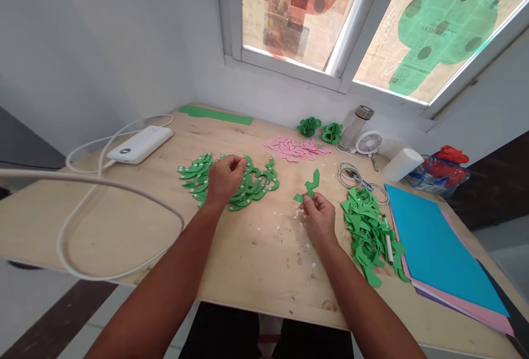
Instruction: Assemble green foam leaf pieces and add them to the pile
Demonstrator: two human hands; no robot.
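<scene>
My right hand (318, 217) pinches a curved green foam cut-out (311, 185) above the wooden table (124, 227). My left hand (225, 176) hovers with curled fingers over a spread of green foam pieces (260, 183) that carry white tabs, its fingertips pinched together; what they hold is too small to tell. A second heap of green foam cut-outs (366, 227) lies just right of my right hand. Small white paper scraps (300, 216) are scattered under and in front of that hand.
A white power bank (140, 144) with a looping white cable (103, 183) lies at left. Pink cut-outs (295, 148), two green foam flowers (320, 129), a bottle (355, 125), a small fan (368, 142) and scissors sit at the back. Blue and pink sheets (438, 243) lie at right.
</scene>
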